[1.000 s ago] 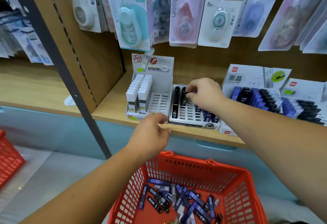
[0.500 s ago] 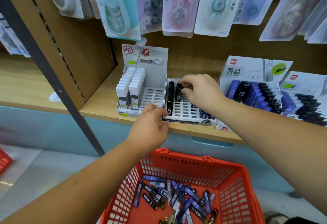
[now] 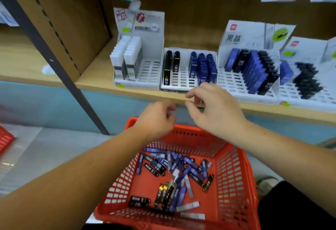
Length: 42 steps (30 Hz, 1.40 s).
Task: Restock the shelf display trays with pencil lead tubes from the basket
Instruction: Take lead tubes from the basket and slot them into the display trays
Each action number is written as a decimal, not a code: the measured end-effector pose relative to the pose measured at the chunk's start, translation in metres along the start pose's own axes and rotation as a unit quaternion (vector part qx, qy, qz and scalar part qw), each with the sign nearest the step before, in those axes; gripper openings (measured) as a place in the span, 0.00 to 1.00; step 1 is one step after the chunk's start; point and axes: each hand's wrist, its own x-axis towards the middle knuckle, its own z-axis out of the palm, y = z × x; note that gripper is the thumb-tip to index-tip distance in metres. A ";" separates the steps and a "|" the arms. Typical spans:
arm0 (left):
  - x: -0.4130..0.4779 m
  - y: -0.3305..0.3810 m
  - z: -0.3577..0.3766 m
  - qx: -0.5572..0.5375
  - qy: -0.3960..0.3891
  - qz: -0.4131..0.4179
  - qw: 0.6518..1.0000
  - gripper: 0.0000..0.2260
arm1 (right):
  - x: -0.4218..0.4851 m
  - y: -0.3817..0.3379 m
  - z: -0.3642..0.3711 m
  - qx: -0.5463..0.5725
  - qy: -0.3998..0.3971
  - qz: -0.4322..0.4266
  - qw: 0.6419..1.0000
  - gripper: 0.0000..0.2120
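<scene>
Wooden shelf (image 3: 94, 80) carries display trays side by side: a white-tube tray (image 3: 149, 73), then a middle tray (image 3: 180, 82) with black tubes at its left and blue ones at its right. Below the shelf's front edge, left grip (image 3: 156, 119): forearm enters from lower left, back of hand up, fingers curled under, palm hidden; contents cannot be told. Just right, not touching, right grip (image 3: 216, 111): fingers loosely spread, thumb and forefinger parted, holding nothing. Pencil lead tubes (image 3: 174, 168) lie loose in the red basket (image 3: 236, 175) beneath both wrists.
</scene>
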 end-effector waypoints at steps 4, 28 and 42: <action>-0.022 -0.028 0.064 0.059 -0.122 -0.040 0.990 0.10 | -0.078 0.015 0.051 0.008 -0.265 0.170 0.949 0.14; -0.040 -0.175 0.224 0.192 -0.132 -0.474 0.849 0.56 | -0.172 0.117 0.281 0.211 -0.183 0.712 0.644 0.64; -0.014 -0.188 0.263 -0.232 -0.001 -0.560 0.795 0.36 | -0.215 0.180 0.388 0.222 -0.104 0.747 0.619 0.55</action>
